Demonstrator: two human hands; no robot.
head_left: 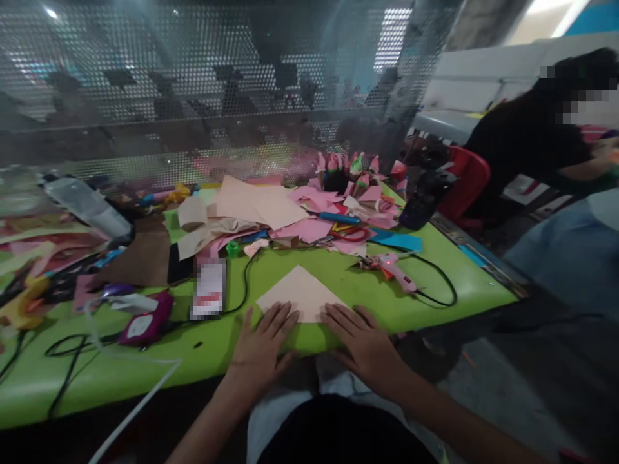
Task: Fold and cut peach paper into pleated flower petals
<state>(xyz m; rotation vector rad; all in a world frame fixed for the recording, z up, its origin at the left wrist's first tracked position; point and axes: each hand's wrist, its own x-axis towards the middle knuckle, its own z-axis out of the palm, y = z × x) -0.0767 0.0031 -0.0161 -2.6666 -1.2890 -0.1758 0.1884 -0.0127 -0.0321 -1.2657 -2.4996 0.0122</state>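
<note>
A pale pink sheet of paper (300, 291), triangular in outline with its point facing away from me, lies flat at the near edge of the green table (309, 338). My left hand (268, 338) rests on its left near corner with the fingers stretched out. On the right near corner lies my right hand (360, 338), its fingers also flat and extended. Both hands press down without gripping anything. Right of the paper is a pink glue gun (397, 272) with a small red light and a black cord.
Behind the paper are heaped paper scraps (261, 203), scissors with red handles (351, 233) and a blue pen-like tool (338, 218). A phone (209, 290) and a purple power strip (146, 318) with cables lie left. A person (527, 129) sits at right near a red chair (467, 183).
</note>
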